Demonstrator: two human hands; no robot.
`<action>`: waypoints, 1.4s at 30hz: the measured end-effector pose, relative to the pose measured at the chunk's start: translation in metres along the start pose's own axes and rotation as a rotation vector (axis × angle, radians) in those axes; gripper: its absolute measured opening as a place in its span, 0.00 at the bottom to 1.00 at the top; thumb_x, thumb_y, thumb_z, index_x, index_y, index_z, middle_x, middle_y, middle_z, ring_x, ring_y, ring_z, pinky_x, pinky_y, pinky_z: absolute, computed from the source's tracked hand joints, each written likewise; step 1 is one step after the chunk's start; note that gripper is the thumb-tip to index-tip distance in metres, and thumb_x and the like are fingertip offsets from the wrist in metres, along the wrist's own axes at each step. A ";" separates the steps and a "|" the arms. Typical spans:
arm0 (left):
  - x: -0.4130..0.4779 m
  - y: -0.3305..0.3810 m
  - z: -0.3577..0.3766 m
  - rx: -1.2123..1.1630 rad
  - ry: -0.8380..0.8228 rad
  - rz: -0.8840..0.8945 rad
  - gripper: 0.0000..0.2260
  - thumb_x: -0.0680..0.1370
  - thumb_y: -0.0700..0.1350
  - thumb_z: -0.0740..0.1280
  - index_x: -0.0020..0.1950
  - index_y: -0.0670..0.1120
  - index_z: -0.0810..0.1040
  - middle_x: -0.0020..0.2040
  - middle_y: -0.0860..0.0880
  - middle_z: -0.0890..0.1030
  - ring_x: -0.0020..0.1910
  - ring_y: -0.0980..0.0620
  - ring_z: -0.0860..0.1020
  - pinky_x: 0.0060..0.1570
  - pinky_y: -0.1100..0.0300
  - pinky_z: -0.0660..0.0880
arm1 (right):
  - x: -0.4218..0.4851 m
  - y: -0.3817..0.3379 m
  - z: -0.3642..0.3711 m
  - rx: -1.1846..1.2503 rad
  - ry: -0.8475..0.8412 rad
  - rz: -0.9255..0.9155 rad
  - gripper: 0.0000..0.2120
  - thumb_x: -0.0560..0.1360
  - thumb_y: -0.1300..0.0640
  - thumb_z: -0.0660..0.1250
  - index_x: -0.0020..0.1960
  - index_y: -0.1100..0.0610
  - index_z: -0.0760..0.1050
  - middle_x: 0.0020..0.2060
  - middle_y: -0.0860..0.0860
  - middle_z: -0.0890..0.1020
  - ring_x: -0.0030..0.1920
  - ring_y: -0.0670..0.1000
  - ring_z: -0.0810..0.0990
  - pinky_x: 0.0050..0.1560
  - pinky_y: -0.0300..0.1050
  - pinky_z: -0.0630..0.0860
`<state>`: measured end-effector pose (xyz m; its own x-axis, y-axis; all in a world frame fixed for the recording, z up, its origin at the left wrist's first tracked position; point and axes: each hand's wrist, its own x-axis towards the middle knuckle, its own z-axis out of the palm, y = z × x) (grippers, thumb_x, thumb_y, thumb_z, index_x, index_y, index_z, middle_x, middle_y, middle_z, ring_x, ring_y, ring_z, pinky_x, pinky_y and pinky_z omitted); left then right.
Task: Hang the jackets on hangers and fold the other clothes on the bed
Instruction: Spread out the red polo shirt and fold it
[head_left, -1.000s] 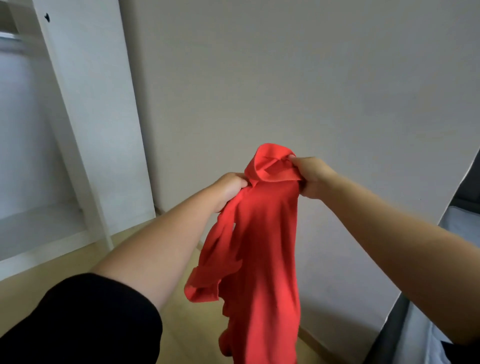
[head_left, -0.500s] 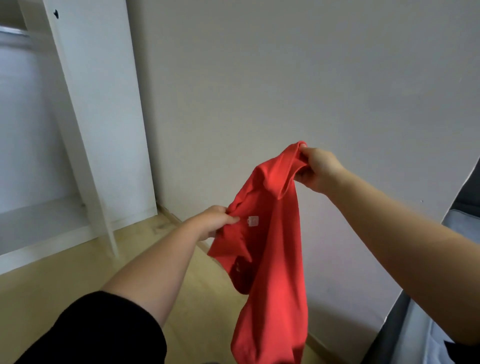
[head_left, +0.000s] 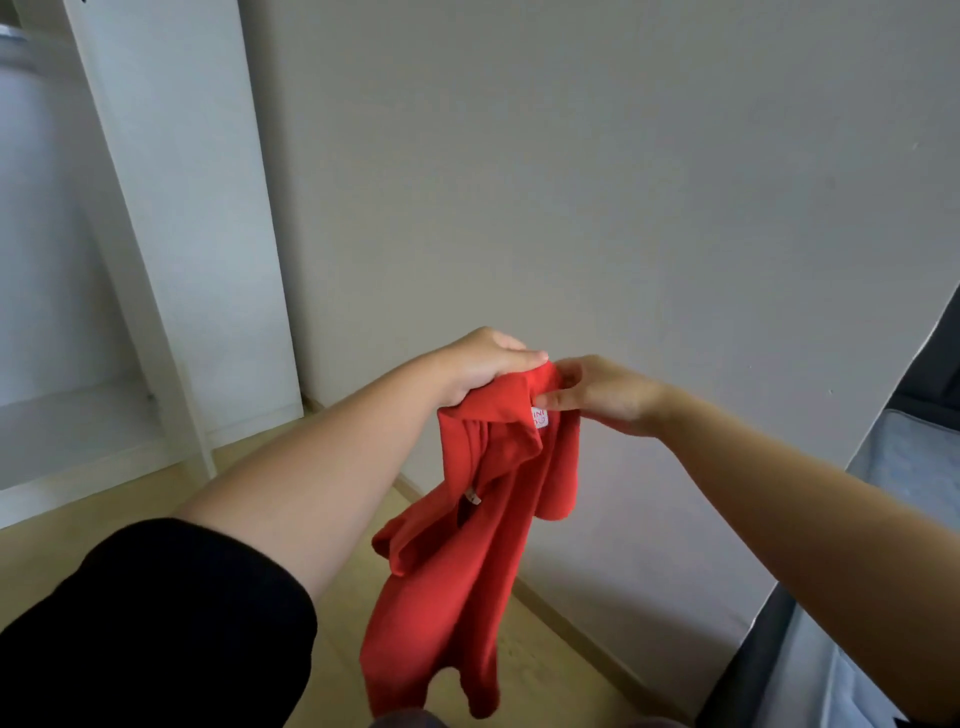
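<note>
A red collared shirt (head_left: 457, 561) hangs in the air in front of me, its body dangling toward the floor. My left hand (head_left: 480, 366) grips the collar from above at its left side. My right hand (head_left: 597, 392) pinches the collar at its right side, beside a small white neck label (head_left: 538, 417). The two hands sit close together at the top of the shirt. Its lower hem drops out of view at the bottom.
A white open wardrobe (head_left: 171, 223) stands at the left with a low shelf. A plain grey wall (head_left: 597, 182) fills the middle. Light wooden floor (head_left: 561, 670) lies below. The bed's edge (head_left: 893, 441) with its dark frame shows at the right.
My left hand has risen from the shirt's chest to the collar, meeting the right hand. The right hand has dropped a little and the collar with its label now faces me.
</note>
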<state>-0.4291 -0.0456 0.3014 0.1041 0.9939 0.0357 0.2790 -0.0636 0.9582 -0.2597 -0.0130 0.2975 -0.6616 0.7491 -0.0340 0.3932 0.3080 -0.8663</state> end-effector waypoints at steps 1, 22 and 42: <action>0.000 -0.001 -0.002 0.029 0.052 0.020 0.07 0.77 0.47 0.67 0.46 0.44 0.80 0.40 0.46 0.82 0.37 0.51 0.79 0.42 0.61 0.76 | 0.000 0.002 0.002 0.067 0.046 0.010 0.15 0.74 0.64 0.68 0.59 0.68 0.74 0.53 0.60 0.81 0.53 0.56 0.80 0.60 0.49 0.74; 0.000 -0.072 0.013 0.070 0.146 -0.060 0.11 0.81 0.45 0.60 0.44 0.45 0.79 0.32 0.54 0.80 0.30 0.58 0.77 0.33 0.65 0.71 | -0.025 0.053 -0.045 0.247 0.418 0.263 0.09 0.75 0.68 0.58 0.39 0.59 0.74 0.32 0.56 0.77 0.31 0.52 0.75 0.35 0.43 0.69; 0.015 0.002 0.005 1.110 0.048 0.179 0.05 0.73 0.41 0.69 0.44 0.40 0.81 0.41 0.41 0.80 0.43 0.45 0.76 0.41 0.57 0.70 | -0.005 0.034 0.012 -0.825 0.511 0.146 0.07 0.71 0.58 0.61 0.35 0.58 0.66 0.41 0.59 0.78 0.43 0.62 0.77 0.37 0.43 0.67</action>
<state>-0.4224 -0.0314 0.3030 0.1974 0.9634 0.1815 0.9615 -0.2263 0.1556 -0.2506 -0.0134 0.2627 -0.2911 0.9163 0.2751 0.9008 0.3593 -0.2438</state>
